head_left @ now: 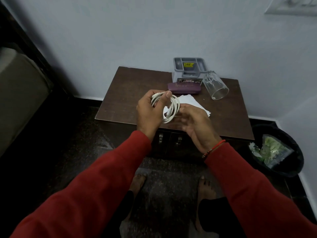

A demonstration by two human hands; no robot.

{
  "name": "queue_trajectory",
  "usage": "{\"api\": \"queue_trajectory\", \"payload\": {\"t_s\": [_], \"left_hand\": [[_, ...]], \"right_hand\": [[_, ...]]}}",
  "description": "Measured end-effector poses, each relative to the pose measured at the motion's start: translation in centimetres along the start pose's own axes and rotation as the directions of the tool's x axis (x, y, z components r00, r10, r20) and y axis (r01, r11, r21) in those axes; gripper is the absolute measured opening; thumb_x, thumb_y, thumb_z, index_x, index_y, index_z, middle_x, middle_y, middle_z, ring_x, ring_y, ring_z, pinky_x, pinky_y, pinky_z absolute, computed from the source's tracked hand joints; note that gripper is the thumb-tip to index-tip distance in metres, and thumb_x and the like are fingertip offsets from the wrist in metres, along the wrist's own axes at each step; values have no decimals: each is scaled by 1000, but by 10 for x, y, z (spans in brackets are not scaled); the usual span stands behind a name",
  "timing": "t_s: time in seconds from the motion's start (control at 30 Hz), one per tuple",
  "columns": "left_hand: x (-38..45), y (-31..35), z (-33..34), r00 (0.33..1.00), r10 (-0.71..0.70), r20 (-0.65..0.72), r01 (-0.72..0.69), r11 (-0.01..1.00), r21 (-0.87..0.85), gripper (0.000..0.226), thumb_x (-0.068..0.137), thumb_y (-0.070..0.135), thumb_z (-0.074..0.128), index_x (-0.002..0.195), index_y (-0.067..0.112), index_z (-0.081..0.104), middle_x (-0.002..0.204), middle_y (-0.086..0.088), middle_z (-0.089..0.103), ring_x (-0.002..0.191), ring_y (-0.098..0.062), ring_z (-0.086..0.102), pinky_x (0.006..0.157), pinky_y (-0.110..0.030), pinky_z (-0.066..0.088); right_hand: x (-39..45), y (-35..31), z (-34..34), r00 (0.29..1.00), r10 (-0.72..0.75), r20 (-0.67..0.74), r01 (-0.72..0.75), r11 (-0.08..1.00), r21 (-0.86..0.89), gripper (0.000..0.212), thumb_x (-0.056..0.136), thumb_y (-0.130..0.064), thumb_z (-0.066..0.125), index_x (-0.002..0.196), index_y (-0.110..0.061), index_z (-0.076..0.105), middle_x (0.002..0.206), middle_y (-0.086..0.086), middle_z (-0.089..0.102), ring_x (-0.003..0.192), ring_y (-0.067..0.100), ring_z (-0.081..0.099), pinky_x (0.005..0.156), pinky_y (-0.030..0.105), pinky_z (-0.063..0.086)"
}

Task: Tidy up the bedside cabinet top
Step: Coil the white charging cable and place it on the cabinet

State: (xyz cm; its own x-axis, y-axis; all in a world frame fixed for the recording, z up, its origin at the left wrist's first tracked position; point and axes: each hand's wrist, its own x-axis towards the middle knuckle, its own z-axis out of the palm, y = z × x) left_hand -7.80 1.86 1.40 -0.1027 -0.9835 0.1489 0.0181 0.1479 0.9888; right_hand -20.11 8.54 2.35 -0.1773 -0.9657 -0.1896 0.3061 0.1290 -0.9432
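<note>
The left hand [151, 109] is pinching a coiled white cable [169, 107], thumb and fingers curled round the loops, holding it up over the bedside cabinet [130, 93]. The right hand [193, 124] is cupping the coil's other side; it's blurry, so can't tell if it's actually gripping. Looks like the cable-winding step to me. Next it probably needs tucking into the grey organiser [188, 69] at the back. Purple case [184, 89], tipped-over glass [215, 86] and white paper [190, 102] are waiting on top, and there's a bin [277, 150] on the floor beside.
</note>
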Motion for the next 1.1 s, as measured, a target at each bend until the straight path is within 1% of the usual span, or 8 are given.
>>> {"api": "queue_trajectory", "payload": {"t_s": [0.17,0.33,0.43,0.57,0.73,0.83,0.9,1.1], "left_hand": [[-2,-1,0,996,66,67,-69,997,41,13,93,24,74,94,11,73,82,0,75,74,-9,69,69,-27,56],[1,8,1,972,-156,174,178,977,-120,17,96,25,70,93,8,69,62,11,65,54,-2,57,56,-20,48],[0,9,-1,939,-237,250,290,936,-201,23,97,27,67,103,5,68,68,4,68,56,-8,60,54,-24,50],[4,6,-4,957,-223,184,255,951,-175,18,97,26,68,102,9,67,67,7,68,52,-7,57,50,-22,47],[5,2,-4,967,-254,9,253,958,-132,13,95,28,72,95,15,68,67,8,71,52,-5,57,50,-20,47],[4,0,-3,968,-250,13,250,959,-133,14,95,28,72,96,16,68,69,8,73,64,-7,64,58,-24,52],[1,1,-1,974,-225,37,228,966,-124,14,95,26,71,98,12,67,70,6,72,63,-4,67,58,-23,55],[2,2,-2,980,-194,42,197,975,-103,18,94,28,73,100,10,70,72,4,74,56,-10,61,56,-29,52]], "right_hand": [[-2,-6,1,999,14,36,-14,1000,-3,26,100,-18,53,103,5,64,93,16,70,88,30,68,94,55,53],[-3,-10,2,996,-10,92,0,994,112,23,102,-14,43,102,0,62,80,7,68,83,22,66,81,45,58],[-3,-9,2,997,-4,81,-5,994,108,26,102,-14,43,109,1,63,81,7,67,82,22,66,75,42,58],[-1,-6,3,1000,0,31,1,1000,-24,30,104,-19,45,118,2,63,89,8,72,80,21,68,88,54,55],[-2,-4,2,997,-47,64,54,992,-117,38,100,-14,55,138,-15,53,122,22,65,98,25,68,87,48,57],[-2,1,6,994,-109,31,113,947,-300,51,93,-23,69,140,-21,50,119,8,68,89,19,72,78,39,60],[-2,5,8,990,-139,2,131,923,-363,47,90,-29,73,133,-24,55,115,1,70,88,26,74,74,45,60],[0,1,4,988,-157,-10,148,950,-275,33,99,-6,55,131,-12,61,109,6,74,93,13,73,77,35,62]]}}
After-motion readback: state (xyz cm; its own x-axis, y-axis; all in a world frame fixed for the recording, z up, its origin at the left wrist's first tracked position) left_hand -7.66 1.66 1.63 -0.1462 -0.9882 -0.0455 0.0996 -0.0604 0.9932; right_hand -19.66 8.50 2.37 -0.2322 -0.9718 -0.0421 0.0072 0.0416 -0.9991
